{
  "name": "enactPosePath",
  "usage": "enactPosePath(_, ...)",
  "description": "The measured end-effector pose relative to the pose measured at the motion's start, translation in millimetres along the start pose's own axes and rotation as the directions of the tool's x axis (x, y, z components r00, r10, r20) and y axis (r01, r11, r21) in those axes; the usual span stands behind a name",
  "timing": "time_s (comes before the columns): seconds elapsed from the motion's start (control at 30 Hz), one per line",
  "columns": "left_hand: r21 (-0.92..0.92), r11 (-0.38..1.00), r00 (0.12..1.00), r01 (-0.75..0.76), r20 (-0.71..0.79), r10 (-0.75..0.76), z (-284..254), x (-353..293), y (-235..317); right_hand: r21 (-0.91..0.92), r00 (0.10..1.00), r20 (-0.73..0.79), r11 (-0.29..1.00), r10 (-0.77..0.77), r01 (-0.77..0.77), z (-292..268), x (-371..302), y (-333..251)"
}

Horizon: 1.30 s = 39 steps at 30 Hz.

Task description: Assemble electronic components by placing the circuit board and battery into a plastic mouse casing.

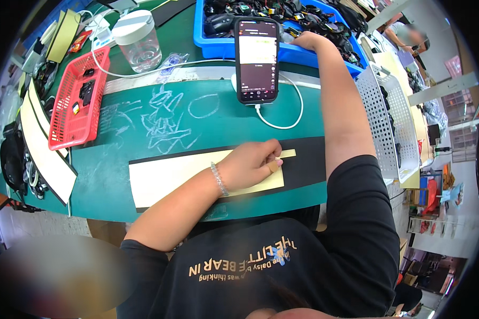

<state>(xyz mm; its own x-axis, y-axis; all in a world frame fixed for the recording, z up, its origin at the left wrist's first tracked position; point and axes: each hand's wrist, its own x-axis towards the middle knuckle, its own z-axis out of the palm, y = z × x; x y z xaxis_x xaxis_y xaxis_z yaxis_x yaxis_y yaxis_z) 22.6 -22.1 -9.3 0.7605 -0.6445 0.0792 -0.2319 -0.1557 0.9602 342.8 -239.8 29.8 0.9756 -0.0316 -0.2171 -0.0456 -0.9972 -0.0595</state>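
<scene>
Pressing down on the cream paper strip [165, 178] is what my left hand [250, 165] is doing: the strip lies lengthwise on a black backing sheet [308, 159] on the green counter [112, 181], near its front edge, straight before me. My left fingers [269, 154] are curled close together, pinching at the strip's upper right corner, where a thin sliver of the same cream stock [288, 153] sticks out to the right; I judge that I have a hold on that edge, though the fingertips themselves are tucked under. To do this well, I would keep the heel of the hand flat on the strip so it cannot slide on the backing, and work the edge slowly and evenly so it does not tear or crease. My right hand [310, 40] is stretched well away, up at the blue bin [207, 45] of dark parts, its fingers bent over the bin's near rim; whether they grip anything I cannot tell. Between the two hands a phone [256, 59] stands propped with a white cable [292, 114] looping from it. Further left sit a red basket [72, 106] and a clear jar [138, 41].
</scene>
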Motion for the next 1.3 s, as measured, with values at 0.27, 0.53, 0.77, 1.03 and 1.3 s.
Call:
enactPosePath(0.27,0.002,1.000,0.999,-0.020,0.028,0.020,1.5,7.1,2.9,0.236,0.858,-0.474,0.911,-0.195,0.337,-0.4,9.0,58.5)
enactPosePath(0.53,-0.332,0.934,0.991,0.134,0.048,-0.125,2.0,2.2,-10.8,0.582,0.680,-0.727,0.438,-0.098,0.685,-22.8,-130.6,25.7)
enactPosePath(0.77,-0.719,0.681,0.989,0.140,0.129,-0.066,-0.4,2.8,-5.2,0.946,0.903,-0.320,-0.054,-0.286,0.319,29.5,-273.9,-4.2)
enactPosePath(1.03,-0.698,0.701,0.984,0.147,0.172,-0.035,-5.7,5.0,-1.2,0.963,0.928,-0.266,-0.121,-0.261,0.242,71.3,-319.0,-9.4)
enactPosePath(1.3,-0.665,0.731,0.987,0.156,0.138,-0.085,-3.5,2.3,0.7,0.902,0.894,-0.431,-0.027,-0.125,0.431,85.0,-319.3,-14.7)
